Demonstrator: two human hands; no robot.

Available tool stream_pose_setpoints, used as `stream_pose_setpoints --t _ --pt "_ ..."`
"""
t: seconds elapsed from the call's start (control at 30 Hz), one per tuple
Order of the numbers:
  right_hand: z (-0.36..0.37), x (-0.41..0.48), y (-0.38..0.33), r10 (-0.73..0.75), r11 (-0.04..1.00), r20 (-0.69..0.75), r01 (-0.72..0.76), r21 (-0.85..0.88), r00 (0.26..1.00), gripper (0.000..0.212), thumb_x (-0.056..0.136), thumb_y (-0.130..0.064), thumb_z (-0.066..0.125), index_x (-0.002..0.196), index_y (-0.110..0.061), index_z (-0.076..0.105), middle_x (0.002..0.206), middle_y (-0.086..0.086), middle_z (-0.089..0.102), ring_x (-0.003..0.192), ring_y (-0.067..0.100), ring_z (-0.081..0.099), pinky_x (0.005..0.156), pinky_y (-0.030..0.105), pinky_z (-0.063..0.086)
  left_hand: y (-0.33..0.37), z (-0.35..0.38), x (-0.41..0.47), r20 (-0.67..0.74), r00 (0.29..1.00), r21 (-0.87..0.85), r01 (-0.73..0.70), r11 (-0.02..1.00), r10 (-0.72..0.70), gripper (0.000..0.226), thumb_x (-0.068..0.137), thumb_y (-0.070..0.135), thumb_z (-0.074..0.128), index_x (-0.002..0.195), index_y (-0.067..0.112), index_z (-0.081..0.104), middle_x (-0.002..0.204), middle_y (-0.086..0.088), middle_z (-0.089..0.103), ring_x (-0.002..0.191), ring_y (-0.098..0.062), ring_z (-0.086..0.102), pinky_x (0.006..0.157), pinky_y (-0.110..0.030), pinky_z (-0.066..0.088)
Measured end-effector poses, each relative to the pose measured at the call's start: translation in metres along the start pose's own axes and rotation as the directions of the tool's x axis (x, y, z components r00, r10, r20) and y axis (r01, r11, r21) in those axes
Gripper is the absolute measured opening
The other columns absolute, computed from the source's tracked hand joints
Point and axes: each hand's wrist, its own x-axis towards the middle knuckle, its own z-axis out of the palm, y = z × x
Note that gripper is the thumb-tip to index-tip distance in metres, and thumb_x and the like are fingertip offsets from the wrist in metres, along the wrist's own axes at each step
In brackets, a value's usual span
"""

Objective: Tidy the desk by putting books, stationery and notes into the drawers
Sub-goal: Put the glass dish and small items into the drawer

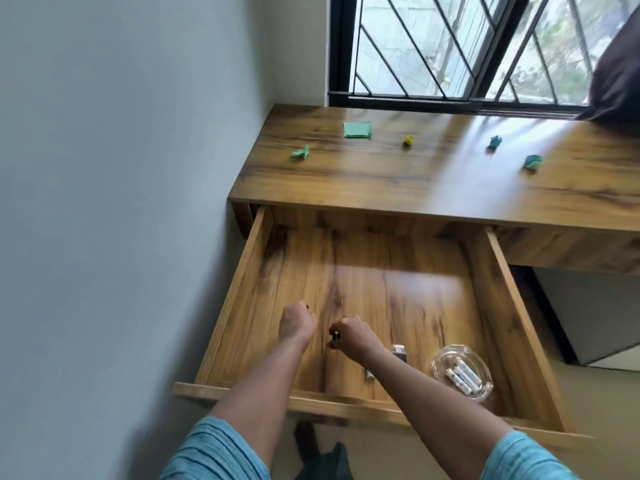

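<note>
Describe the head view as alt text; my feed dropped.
Both hands reach into the open desk drawer: the right hand pinches a small black object, the left hand is curled beside it. A glass dish of white cylinders sits in it. On the desk lie a green note pad and four crumpled papers.

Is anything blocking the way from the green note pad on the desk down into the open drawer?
Nothing visible does. Bare desktop lies between the green note pad and the open drawer, whose floor is bare at the back; the glass dish sits front right.
</note>
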Motion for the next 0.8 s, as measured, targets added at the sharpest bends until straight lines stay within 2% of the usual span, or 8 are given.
stream_pose_setpoints --t 0.07,0.2,0.43,0.6,0.7,0.8 --pt "0.009 -0.011 0.004 0.015 1.000 -0.001 -0.015 0.005 1.000 0.023 0.090 -0.024 0.062 0.109 -0.013 0.066 0.106 0.003 0.066 0.091 0.011 0.066 0.079 0.020 0.053 -0.006 0.004 -0.015 0.018 1.000 0.019 0.007 1.000 -0.008 0.028 0.097 0.014 0.048 0.121 0.011 0.062 0.113 -0.008 0.066 0.091 -0.017 0.062 0.072 -0.023 0.050" --pt "0.021 -0.019 0.008 0.043 0.999 -0.045 -0.044 -0.025 0.998 0.025 0.091 -0.024 0.060 0.112 -0.013 0.065 0.110 0.004 0.064 0.094 0.014 0.065 0.079 0.022 0.053 -0.016 0.011 -0.030 0.039 0.999 0.045 0.023 0.999 -0.025 0.030 0.097 0.016 0.049 0.124 0.012 0.060 0.116 -0.008 0.065 0.102 -0.020 0.064 0.076 -0.023 0.049" --pt "0.037 -0.018 0.007 0.001 0.994 -0.046 -0.006 -0.108 0.999 0.023 0.094 -0.024 0.054 0.109 -0.012 0.066 0.106 0.007 0.065 0.088 0.015 0.065 0.074 0.022 0.051 -0.026 0.015 -0.033 0.068 0.997 0.066 0.017 0.998 -0.021 0.029 0.096 0.017 0.051 0.124 0.013 0.059 0.115 -0.006 0.063 0.098 -0.016 0.062 0.074 -0.021 0.048" --pt "0.038 -0.013 0.011 0.003 0.992 -0.030 -0.007 -0.128 1.000 0.023 0.094 -0.024 0.054 0.112 -0.013 0.065 0.107 0.007 0.065 0.090 0.016 0.066 0.077 0.024 0.053 -0.023 0.018 -0.032 0.073 0.997 0.122 0.015 0.992 -0.024 0.029 0.096 0.018 0.050 0.123 0.012 0.059 0.116 -0.007 0.063 0.101 -0.018 0.062 0.080 -0.024 0.051" --pt "0.027 -0.011 0.011 -0.006 0.996 -0.013 0.005 -0.085 1.000 0.028 0.093 -0.027 0.057 0.118 -0.015 0.062 0.110 0.005 0.064 0.090 0.014 0.065 0.076 0.023 0.053 -0.014 0.016 -0.029 0.060 0.998 0.141 -0.009 0.990 0.000 0.028 0.097 0.017 0.049 0.122 0.012 0.060 0.116 -0.007 0.063 0.100 -0.019 0.062 0.078 -0.025 0.050" --pt "0.001 0.003 0.016 0.034 0.999 -0.110 -0.036 -0.019 0.993 0.030 0.091 -0.033 0.058 0.115 -0.017 0.062 0.107 0.001 0.066 0.082 0.009 0.065 0.070 0.019 0.053 -0.001 0.004 -0.017 0.028 0.999 0.162 -0.021 0.987 0.017 0.028 0.098 0.015 0.046 0.122 0.011 0.060 0.113 -0.008 0.064 0.091 -0.019 0.063 0.069 -0.024 0.049"
